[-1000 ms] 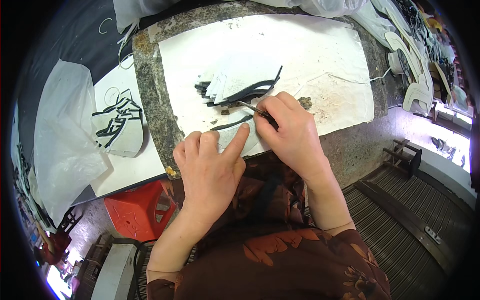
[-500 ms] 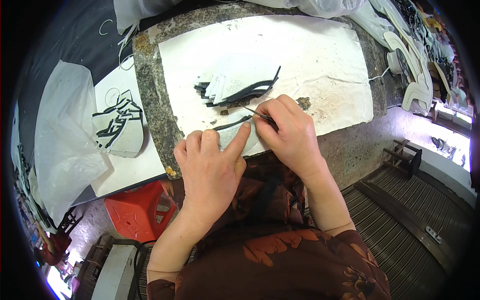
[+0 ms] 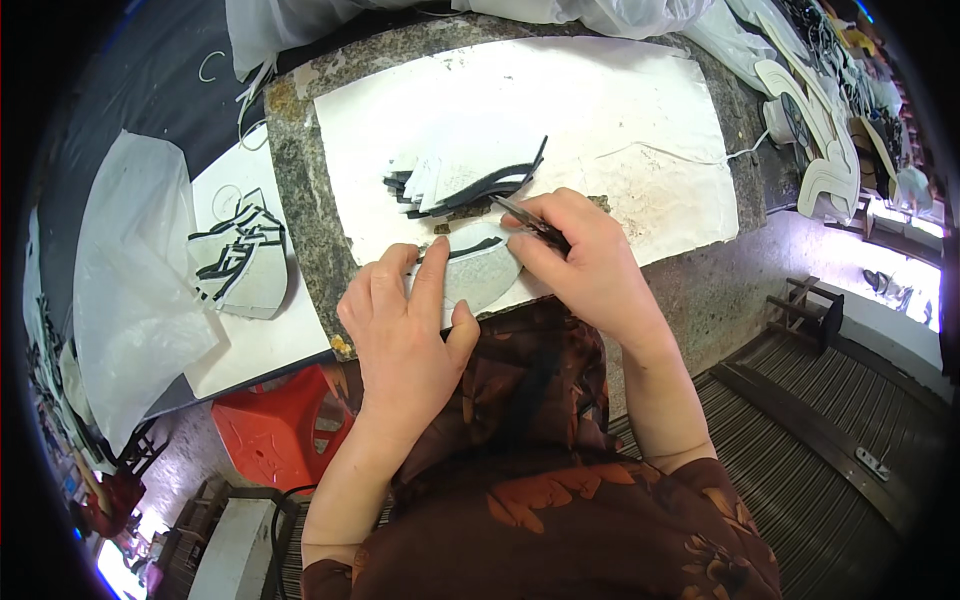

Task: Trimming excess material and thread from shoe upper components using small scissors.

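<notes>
Currently left hand (image 3: 400, 325) is spread, fingertips on pale black-edged piece (image 3: 485, 275); right hand (image 3: 585, 255) grips dark pointed tool (image 3: 534, 223), tip near stacked pieces (image 3: 455, 175).

Pale curved piece (image 3: 487, 280), flat, black strip (image 3: 474, 248) along far edge, beside slanted dark tool (image 3: 532, 223)
</notes>
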Motion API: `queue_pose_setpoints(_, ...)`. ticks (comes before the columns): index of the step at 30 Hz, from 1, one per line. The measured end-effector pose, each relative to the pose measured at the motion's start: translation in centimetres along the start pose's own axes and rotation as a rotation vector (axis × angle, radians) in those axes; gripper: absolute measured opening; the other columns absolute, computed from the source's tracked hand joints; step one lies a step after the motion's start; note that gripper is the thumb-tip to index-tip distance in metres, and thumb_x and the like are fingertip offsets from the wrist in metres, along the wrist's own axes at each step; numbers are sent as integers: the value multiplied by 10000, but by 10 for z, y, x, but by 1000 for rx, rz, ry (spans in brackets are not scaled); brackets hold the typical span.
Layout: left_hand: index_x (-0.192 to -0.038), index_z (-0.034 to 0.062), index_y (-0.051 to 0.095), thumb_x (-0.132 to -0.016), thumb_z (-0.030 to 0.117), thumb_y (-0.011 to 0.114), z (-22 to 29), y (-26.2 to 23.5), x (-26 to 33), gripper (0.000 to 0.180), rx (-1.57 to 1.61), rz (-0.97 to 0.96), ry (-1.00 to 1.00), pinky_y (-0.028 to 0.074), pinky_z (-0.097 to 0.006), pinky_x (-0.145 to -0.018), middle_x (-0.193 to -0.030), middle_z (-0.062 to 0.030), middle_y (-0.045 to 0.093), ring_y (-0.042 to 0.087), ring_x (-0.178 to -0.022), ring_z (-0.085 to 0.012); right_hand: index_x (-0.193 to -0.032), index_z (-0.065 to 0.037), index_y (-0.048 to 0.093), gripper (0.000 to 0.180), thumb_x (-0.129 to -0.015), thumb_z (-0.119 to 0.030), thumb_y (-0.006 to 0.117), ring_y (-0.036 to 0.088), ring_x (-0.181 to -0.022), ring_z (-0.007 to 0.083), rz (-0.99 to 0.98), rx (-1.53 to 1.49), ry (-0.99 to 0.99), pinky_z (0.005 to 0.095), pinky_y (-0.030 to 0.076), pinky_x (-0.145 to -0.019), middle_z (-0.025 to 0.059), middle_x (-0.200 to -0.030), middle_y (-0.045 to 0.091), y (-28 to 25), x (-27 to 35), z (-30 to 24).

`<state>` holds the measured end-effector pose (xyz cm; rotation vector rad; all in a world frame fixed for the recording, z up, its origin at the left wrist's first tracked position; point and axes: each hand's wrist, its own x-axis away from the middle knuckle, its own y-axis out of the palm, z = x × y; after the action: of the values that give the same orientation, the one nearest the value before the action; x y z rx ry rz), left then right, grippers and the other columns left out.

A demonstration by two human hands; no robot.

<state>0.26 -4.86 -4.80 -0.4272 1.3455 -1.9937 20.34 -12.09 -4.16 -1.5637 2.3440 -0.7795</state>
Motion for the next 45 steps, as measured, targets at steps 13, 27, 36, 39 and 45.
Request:
queue_pose_setpoints(13,-1130,116,693,-816,207,814,-6,-39,-21,349,423,-210,-120,396,-432,-974,-960,-20,673,598,-1009,-257,-943,-15,705,148,-889,-126,788,575,-788,64,-233,-354,225,233,466,-704,-15,-868,609,-7,4,-14)
queue_pose_setpoints(27,-985,-9,748,-962,173,747,-35,-45,-39,184,1060,-685,-484,431,-236,-647,-808,49,644,526,-735,-41,-1179,-124,747,250,-936,-97,692,732,-968,275,-295,111,-386,368,585,-809,90,-1224,711,-33,12,-17)
queue_pose_setpoints(36,-1097,-13,773,-939,112,756,-24,-47,-37,202,1174,-654,-478,450,-221,-678,-834,45,663,551,-770,-27,-1170,-132,772,350,-836,-66,692,689,-764,258,-206,328,-354,354,558,-658,65,-920,685,-30,13,-23)
queue_pose_setpoints(39,-1107,-11,772,-940,97,748,-21,-43,-35,200,1199,-635,-480,450,-216,-678,-835,46,663,552,-766,-26,-1142,-117,765,297,-858,-185,714,686,-759,273,-229,291,-340,377,552,-656,67,-869,671,-35,11,-27)
queue_pose_setpoints(45,-1126,-2,769,-946,87,744,-13,-39,-36,203,1241,-638,-533,436,-205,-676,-836,55,649,539,-765,-20,-1119,-117,758,290,-928,-332,733,688,-773,282,-252,222,-354,388,549,-665,57,-871,671,-35,10,-23)
